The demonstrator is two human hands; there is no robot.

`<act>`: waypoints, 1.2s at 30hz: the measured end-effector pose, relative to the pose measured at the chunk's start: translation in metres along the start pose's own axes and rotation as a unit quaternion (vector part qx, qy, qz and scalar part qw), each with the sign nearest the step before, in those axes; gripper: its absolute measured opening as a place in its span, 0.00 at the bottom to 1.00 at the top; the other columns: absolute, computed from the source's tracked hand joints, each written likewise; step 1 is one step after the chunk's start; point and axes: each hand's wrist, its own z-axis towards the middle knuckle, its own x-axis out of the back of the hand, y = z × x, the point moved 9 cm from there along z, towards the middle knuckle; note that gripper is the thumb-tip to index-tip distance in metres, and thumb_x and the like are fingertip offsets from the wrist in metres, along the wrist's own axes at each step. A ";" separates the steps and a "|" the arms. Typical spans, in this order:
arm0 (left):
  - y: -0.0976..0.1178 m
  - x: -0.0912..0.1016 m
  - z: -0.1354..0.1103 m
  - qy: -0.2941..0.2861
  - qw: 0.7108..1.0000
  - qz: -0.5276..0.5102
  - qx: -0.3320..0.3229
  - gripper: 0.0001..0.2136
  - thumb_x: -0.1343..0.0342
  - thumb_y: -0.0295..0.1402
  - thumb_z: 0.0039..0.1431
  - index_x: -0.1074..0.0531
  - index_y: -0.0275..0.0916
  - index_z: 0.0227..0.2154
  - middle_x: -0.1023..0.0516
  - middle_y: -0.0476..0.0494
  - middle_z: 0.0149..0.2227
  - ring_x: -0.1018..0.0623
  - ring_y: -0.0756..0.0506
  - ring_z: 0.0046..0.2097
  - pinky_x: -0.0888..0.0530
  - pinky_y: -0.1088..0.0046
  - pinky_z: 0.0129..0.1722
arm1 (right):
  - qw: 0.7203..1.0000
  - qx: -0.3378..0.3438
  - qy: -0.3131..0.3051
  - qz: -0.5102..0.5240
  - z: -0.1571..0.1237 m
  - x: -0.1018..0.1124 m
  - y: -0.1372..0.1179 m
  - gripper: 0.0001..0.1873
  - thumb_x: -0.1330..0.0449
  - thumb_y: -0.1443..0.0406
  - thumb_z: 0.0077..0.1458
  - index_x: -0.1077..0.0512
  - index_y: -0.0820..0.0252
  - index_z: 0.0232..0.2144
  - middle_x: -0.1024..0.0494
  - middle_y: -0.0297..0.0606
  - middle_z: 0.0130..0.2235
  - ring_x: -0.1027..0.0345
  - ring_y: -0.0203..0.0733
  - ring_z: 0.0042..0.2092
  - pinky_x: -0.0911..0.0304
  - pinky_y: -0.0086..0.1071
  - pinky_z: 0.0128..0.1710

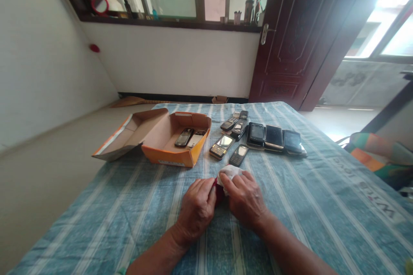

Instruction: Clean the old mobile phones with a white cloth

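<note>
My left hand (196, 203) is closed on a small dark-red object (220, 194), mostly hidden between my hands, so its kind is unclear. In my right hand (247, 200) is a bunched white cloth (231, 172), pressed against the red object's upper side. Both hands are low over the near middle of the bed-like surface. Just beyond them lie a dark keypad phone (238, 155) and a gold-and-black keypad phone (222, 146).
An orange cardboard box (167, 157) with its lid (129, 135) folded back holds a dark phone (184, 137) and a whitish one (196, 139). Several phones lie further back, and touchscreen phones (274, 137) sit to the right. Striped blue cloth (138, 206) covers the surface.
</note>
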 end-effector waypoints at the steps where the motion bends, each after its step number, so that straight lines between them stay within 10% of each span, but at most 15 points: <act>1: -0.001 -0.002 -0.001 -0.006 1.000 -0.003 0.005 0.11 0.56 0.27 0.65 0.29 0.35 0.35 0.23 0.42 0.30 0.24 0.45 0.31 0.25 0.69 0.33 | 1.000 -0.008 -0.001 -0.008 0.000 -0.001 0.003 0.18 0.51 0.70 0.61 0.29 0.62 0.50 0.29 0.37 0.27 0.41 0.42 0.29 0.47 0.38 0.40; 28: -0.007 -0.022 -0.006 -0.144 0.986 0.043 0.079 0.08 0.52 0.26 0.61 0.30 0.39 0.28 0.25 0.44 0.30 0.27 0.42 0.35 0.28 0.65 0.36 | 0.997 -0.035 -0.073 0.000 -0.007 -0.013 -0.010 0.12 0.45 0.71 0.58 0.28 0.61 0.45 0.29 0.42 0.35 0.40 0.48 0.37 0.44 0.41 0.39; 36: 0.002 -0.020 -0.012 -0.115 0.989 0.068 0.070 0.19 0.42 0.29 0.49 0.33 0.33 0.46 0.23 0.37 0.39 0.25 0.37 0.40 0.26 0.58 0.41 | 0.998 -0.012 -0.057 0.009 -0.003 -0.008 -0.010 0.11 0.44 0.69 0.60 0.27 0.61 0.45 0.26 0.44 0.40 0.37 0.51 0.47 0.44 0.45 0.50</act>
